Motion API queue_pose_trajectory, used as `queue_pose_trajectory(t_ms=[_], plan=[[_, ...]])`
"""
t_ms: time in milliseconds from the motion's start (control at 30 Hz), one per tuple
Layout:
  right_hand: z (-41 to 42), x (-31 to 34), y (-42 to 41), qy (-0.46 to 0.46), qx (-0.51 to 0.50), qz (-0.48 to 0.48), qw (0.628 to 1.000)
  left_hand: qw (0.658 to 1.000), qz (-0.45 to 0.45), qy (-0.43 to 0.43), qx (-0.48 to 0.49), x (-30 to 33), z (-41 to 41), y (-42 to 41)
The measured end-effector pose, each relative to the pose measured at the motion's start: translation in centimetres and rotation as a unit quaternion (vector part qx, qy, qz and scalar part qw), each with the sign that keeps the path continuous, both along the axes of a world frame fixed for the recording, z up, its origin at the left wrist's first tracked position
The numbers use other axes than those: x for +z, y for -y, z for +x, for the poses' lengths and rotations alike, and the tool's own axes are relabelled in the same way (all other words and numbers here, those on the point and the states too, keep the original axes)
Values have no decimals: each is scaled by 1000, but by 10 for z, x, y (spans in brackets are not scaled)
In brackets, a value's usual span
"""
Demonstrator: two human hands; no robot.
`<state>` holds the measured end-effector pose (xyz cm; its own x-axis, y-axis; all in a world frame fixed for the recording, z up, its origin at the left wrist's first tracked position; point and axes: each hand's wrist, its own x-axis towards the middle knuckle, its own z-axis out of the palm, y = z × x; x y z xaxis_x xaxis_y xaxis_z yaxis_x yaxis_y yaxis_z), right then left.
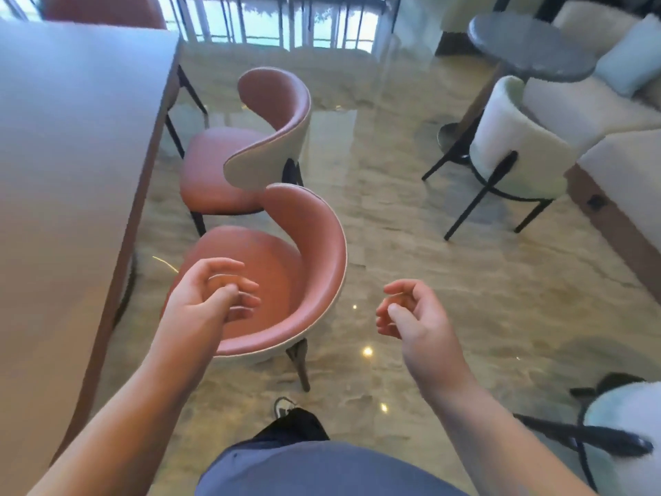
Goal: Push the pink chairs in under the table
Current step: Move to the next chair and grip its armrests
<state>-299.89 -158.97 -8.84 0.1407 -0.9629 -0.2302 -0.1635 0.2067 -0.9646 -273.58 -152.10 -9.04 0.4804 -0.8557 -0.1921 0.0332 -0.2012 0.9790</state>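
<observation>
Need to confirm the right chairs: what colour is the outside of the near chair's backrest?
Cream white outside, pink inside, on the near pink chair; clearest in the head view.

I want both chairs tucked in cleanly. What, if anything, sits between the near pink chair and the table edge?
Nothing visible: bare floor lies between the near pink chair and the table. Under the tabletop is hidden.

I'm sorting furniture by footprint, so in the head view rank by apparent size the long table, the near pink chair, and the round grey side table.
1. Long table
2. Near pink chair
3. Round grey side table, though it stands farther off, so true size is unsure.
</observation>
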Motion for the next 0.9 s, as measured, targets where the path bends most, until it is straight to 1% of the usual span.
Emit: queue_pose_trajectory(t_ms=[133, 200, 267, 367, 467, 600, 667, 733, 833, 900], plan=[[64, -6, 61, -13, 78, 21, 997, 997, 33, -17, 73, -18, 43, 12], [94, -9, 89, -12, 127, 16, 992, 993, 40, -24, 111, -23, 61, 15], [124, -16, 114, -30, 169, 14, 985, 987, 56, -34, 148, -30, 75, 15], [168, -35, 149, -66, 226, 11, 972, 972, 69, -62, 216, -43, 90, 13], [207, -59, 180, -108, 289, 10, 951, 950, 93, -79, 286, -60, 96, 14], [257, -94, 222, -150, 361, 28, 920, 915, 127, -98, 369, -87, 93, 26], [280, -113, 244, -168, 416, 34, 893, 888, 134, -101, 428, -102, 88, 35], [297, -128, 262, -189, 448, 41, 873, 867, 139, -94, 470, -113, 82, 43], [321, -156, 293, -214, 506, 55, 834, 815, 163, -100, 547, -138, 61, 61], [331, -176, 314, -242, 533, 31, 810, 788, 203, -103, 572, -160, 46, 76]])
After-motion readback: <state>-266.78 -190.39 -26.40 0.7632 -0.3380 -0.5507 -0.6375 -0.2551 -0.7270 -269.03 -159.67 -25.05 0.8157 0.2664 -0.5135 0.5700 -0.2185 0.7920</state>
